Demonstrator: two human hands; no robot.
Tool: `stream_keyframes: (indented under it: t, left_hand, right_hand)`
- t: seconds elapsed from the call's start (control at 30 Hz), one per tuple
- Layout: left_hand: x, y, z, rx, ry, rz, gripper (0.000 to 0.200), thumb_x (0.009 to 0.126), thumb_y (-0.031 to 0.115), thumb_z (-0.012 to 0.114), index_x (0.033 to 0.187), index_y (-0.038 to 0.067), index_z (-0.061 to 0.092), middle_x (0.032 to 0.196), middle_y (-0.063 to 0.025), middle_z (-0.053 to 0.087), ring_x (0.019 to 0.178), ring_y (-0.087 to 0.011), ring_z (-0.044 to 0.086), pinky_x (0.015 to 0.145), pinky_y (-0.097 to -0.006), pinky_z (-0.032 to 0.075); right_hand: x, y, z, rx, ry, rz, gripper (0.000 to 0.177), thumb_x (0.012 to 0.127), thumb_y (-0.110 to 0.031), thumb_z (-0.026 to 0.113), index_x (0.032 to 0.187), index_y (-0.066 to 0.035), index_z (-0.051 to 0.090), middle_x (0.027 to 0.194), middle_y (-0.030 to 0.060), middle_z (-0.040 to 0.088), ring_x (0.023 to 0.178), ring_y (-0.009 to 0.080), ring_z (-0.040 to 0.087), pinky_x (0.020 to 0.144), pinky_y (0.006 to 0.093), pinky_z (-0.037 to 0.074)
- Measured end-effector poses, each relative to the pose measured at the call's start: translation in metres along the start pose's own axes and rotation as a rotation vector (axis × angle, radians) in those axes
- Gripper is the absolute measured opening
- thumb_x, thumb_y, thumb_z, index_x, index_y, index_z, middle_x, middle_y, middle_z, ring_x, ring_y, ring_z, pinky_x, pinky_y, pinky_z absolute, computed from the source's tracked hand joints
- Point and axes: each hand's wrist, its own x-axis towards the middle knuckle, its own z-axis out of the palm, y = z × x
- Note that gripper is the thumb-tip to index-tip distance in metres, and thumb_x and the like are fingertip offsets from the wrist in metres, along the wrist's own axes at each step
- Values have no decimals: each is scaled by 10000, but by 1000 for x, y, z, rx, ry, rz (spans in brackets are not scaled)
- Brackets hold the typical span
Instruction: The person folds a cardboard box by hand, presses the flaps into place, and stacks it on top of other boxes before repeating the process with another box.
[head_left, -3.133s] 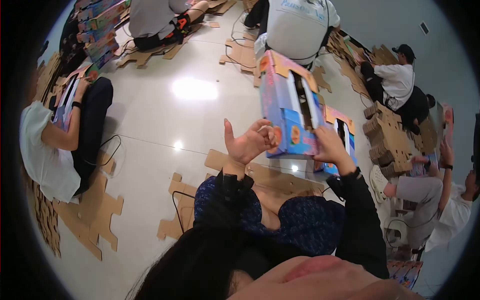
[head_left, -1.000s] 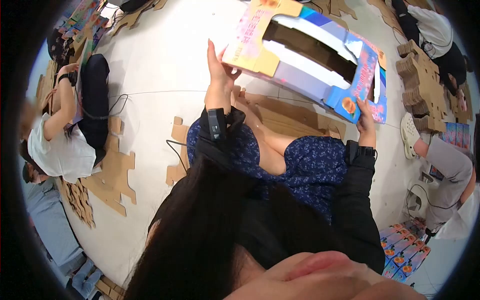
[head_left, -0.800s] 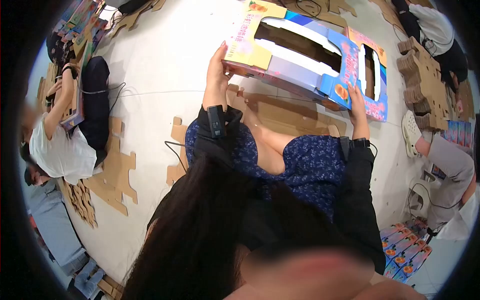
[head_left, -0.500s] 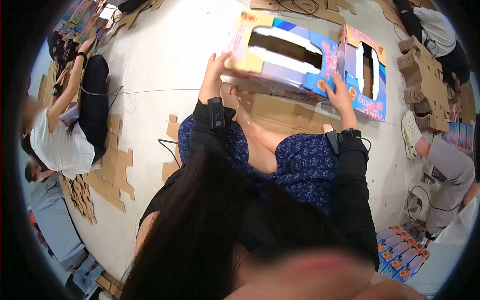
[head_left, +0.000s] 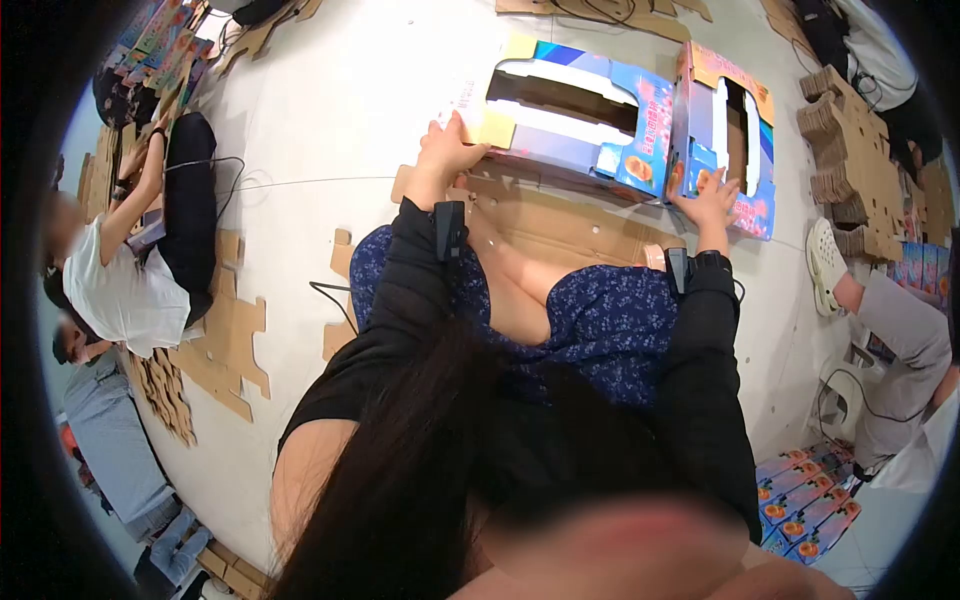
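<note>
Two printed cardboard boxes with long cut-out openings stand side by side on the floor in front of my legs. My left hand [head_left: 450,150] rests with spread fingers on the near left corner of the wider box [head_left: 640,125], which is yellow at the left and blue at the right. On the near part of the narrower box [head_left: 757,205], at the right, my right hand [head_left: 712,203] lies with its fingers apart. Through the openings the insides look brown.
Flat brown cardboard [head_left: 560,215] lies between my legs and the boxes. A co-worker [head_left: 130,270] sits at the left beside cardboard pieces [head_left: 225,360]. Stacked cardboard [head_left: 850,160], a person's shoe [head_left: 823,265] and printed packs [head_left: 808,505] are at the right.
My right hand has moved right, from the wider box onto the narrower one. The wider box has shifted slightly, and my left hand has moved a little right and down along its corner.
</note>
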Motion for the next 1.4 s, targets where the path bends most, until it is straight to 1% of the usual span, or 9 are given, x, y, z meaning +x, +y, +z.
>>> stream_keyframes:
  t: [0.23, 0.43, 0.63, 0.77, 0.93, 1.07, 1.17, 1.27, 1.4]
  left_hand:
    - [10, -10, 7, -157, -9, -2, 973, 699, 492, 686, 1416, -26, 281, 1258, -325, 460, 1108, -451, 525, 950, -426, 443]
    - [5, -6, 6, -156, -44, -16, 922, 728, 489, 682, 1390, -31, 307, 1215, -326, 477, 1010, -413, 589, 838, -424, 510]
    - [0, 0, -4, -189, -126, -22, 877, 745, 481, 671, 1388, -4, 324, 1212, -318, 470, 975, -393, 605, 769, -410, 538]
    - [-4, 2, -7, -217, -137, -40, 863, 750, 496, 657, 1380, -2, 338, 1221, -313, 465, 1026, -397, 580, 806, -430, 522]
    - [-3, 3, -7, -173, -170, -51, 904, 757, 577, 603, 1416, 32, 308, 1294, -333, 411, 1181, -445, 462, 956, -445, 428]
    - [13, -1, 12, -133, -16, -127, 932, 760, 632, 552, 1457, 85, 263, 1471, -309, 185, 1329, -444, 298, 1060, -482, 307]
    - [0, 3, -6, -252, 223, -173, 897, 810, 624, 494, 1478, 99, 205, 1511, -294, 3, 1393, -450, 116, 1106, -504, 193]
    - [0, 6, -13, -422, 370, -230, 827, 858, 584, 456, 1473, 89, 210, 1505, -296, 56, 1391, -446, 112, 1100, -531, 173]
    - [3, 6, -12, -532, 431, -180, 819, 863, 581, 461, 1454, 57, 247, 1485, -299, 145, 1372, -442, 182, 1090, -519, 212]
  right_hand:
    - [11, -2, 7, 57, 112, -18, 1130, 616, -533, 740, 1488, -134, 142, 1481, 240, 223, 1409, 399, 80, 1074, 638, 100]
    - [8, -4, -5, 133, 163, 9, 961, 589, -479, 744, 1400, -132, 363, 1343, 213, 421, 1312, 385, 281, 1076, 581, 166]
    - [20, 3, -20, 246, 430, -61, 896, 532, -541, 769, 1294, -153, 503, 1170, 172, 566, 1206, 333, 400, 1015, 486, 271]
    - [14, 16, -47, 517, 406, -13, 856, 521, -504, 803, 1255, -145, 545, 1194, 163, 568, 1208, 341, 415, 1031, 440, 295]
    - [2, 29, -49, 1273, 324, -229, 751, 569, -235, 838, 1234, -47, 543, 1156, 138, 563, 1163, 317, 432, 1013, 392, 325]
    - [-51, 0, -84, 568, 674, -621, 724, 600, -287, 821, 1230, -68, 541, 1175, 120, 546, 1130, 288, 442, 992, 415, 320]
    - [-67, -22, -100, 488, 612, -814, 627, 633, -282, 804, 1172, -63, 570, 1120, 115, 577, 1075, 284, 488, 955, 392, 362]
    - [-54, -31, -81, 725, 302, -799, 330, 694, -223, 777, 936, -39, 651, 966, 110, 618, 895, 244, 574, 784, 337, 458]
    - [-58, -48, -86, 577, 378, -743, 337, 702, -233, 776, 942, -34, 649, 1011, 125, 613, 955, 273, 571, 859, 365, 449]
